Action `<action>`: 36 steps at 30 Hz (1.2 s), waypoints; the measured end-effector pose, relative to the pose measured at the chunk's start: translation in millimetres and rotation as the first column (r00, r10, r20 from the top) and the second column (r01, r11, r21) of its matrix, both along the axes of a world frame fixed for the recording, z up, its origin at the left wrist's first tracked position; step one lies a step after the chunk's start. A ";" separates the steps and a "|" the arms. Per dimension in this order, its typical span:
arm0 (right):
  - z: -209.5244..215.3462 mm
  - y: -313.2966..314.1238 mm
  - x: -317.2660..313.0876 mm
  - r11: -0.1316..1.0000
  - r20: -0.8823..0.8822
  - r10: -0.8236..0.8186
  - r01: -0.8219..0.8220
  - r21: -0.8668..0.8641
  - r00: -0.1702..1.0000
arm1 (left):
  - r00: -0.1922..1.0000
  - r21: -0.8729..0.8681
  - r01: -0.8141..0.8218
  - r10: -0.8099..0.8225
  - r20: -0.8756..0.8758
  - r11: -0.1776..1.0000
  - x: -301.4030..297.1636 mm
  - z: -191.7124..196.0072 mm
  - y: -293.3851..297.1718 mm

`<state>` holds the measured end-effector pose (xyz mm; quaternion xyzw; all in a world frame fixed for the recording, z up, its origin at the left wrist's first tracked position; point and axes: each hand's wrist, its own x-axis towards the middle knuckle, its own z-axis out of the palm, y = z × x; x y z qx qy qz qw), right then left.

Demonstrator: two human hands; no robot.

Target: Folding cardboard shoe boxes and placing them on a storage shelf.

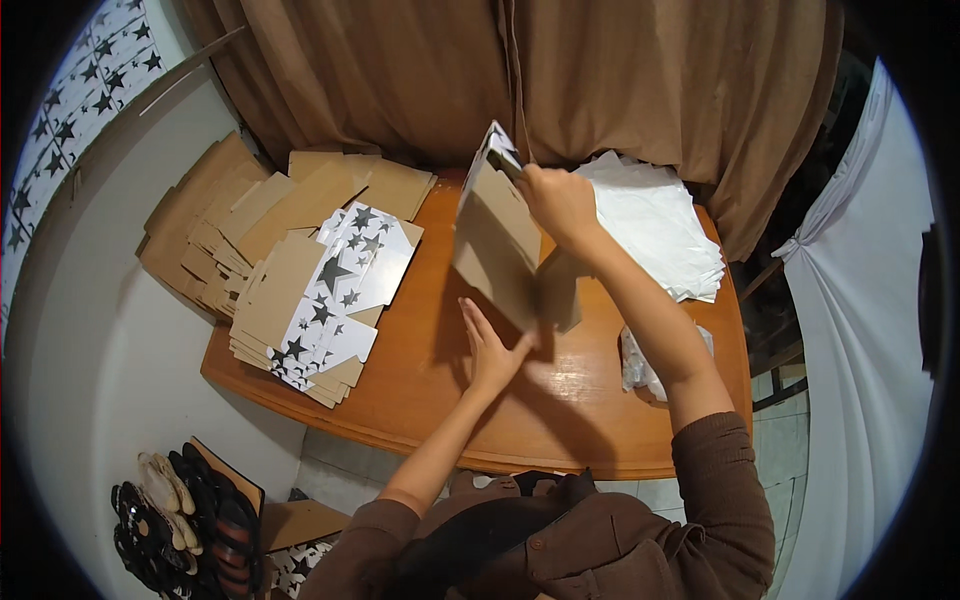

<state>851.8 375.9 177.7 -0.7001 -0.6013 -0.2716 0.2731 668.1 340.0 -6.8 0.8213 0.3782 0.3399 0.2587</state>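
A brown cardboard box blank [497, 225], partly folded, stands tilted on edge at the middle of the table. My right hand [560, 203] grips its upper edge, fingers closed round it near a white and dark printed strip. Below the cardboard, my left hand [492, 352] is open, its fingers spread beside the lower edge; whether it touches the cardboard I cannot tell. To the left lies a stack of flat cardboard blanks [270, 290], the top one with a white panel of black stars [340, 275].
More flat brown cardboard [205, 225] is piled at the table's left end. A stack of white sheets [650, 225] lies at the back right, with a clear plastic bag [640, 365] nearer me. Brown curtains [400, 80] hang behind the wooden table [420, 400]. Shoes [190, 510] stand at lower left.
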 end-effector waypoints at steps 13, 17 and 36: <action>50.8 -60.7 85.0 0.935 -0.593 -0.179 -0.051 -0.350 0.785 | 0.989 -0.106 0.058 -0.042 0.142 0.993 3.4 91.7 57.9; -30.2 -58.4 97.9 0.931 -0.681 -0.183 -0.099 -0.353 0.709 | 0.983 -0.026 0.042 -0.046 -0.176 0.999 -5.7 77.5 65.9; -137.1 -190.0 -4.4 0.943 -0.833 -0.284 -0.017 -0.331 0.474 | 0.852 -0.040 0.157 -0.156 -0.499 0.987 15.5 61.8 51.6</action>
